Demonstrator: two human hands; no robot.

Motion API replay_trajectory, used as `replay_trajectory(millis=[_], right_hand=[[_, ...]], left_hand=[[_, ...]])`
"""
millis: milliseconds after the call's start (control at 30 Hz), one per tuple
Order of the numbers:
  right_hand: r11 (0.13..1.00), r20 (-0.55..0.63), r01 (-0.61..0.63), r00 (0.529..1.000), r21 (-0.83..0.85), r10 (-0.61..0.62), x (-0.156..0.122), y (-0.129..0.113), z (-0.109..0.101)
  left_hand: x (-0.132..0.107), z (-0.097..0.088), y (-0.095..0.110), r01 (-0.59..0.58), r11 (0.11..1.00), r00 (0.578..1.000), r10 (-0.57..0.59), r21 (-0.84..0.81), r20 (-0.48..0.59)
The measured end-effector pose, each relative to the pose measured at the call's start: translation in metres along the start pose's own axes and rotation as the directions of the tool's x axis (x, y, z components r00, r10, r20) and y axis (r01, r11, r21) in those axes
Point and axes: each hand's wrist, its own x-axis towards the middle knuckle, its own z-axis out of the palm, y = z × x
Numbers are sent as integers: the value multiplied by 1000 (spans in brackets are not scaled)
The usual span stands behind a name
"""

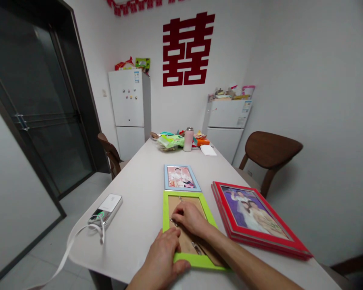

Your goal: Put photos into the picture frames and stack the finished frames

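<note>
The green photo frame (pixel 208 207) lay back side up on the near part of the desk (pixel 139 201), its brown backing board (pixel 186 241) and small metal clips (pixel 196 247) showing. The left hand (pixel 166 249) rested over its lower left corner, thumb spread apart from the fingers; the right hand (pixel 189 215) had its fingers drawn together beside a clip on the left side, though whether they pinched it could not be told. A light blue frame (pixel 181 177) lay just beyond, picture side up, and a stack of red frames (pixel 260 217) sat to the right. The desk was pale and long, with a silver device (pixel 110 205) and white cable (pixel 63 257) on its left, and a pink bottle (pixel 188 139) among packets (pixel 172 141) at the far end. Brown chairs (pixel 272 149) stood on both sides. Behind rose a white fridge (pixel 128 100) at left, a lower fridge (pixel 225 117) at right, and a large red character (pixel 186 50) on the white wall between them. A dark glass door (pixel 42 100) filled the left side.
</note>
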Motion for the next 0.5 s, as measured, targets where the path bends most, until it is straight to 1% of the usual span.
replay_trajectory(millis=[100,200,300,400,467,500], right_hand=[[998,25,64,998,15,-64,-7,-6,5],[996,27,89,996,12,-89,-6,-7,9],[994,38,112,993,13,-112,-6,-8,7],[991,35,130,991,30,-131,-12,-7,-3],[987,41,142,989,75,-145,-22,-4,-14],[983,64,151,985,105,-158,-29,-2,-21]], left_hand=[[1,1,-1,-38,999,999,39,12,-25],[2,3,-4,-48,999,998,49,16,-31],[3,4,-7,-56,998,998,56,6,-26],[2,5,-9,-57,998,998,56,-14,-29],[1,5,-9,-53,998,998,52,-29,-28],[0,4,-9,-51,998,998,50,-35,-24]])
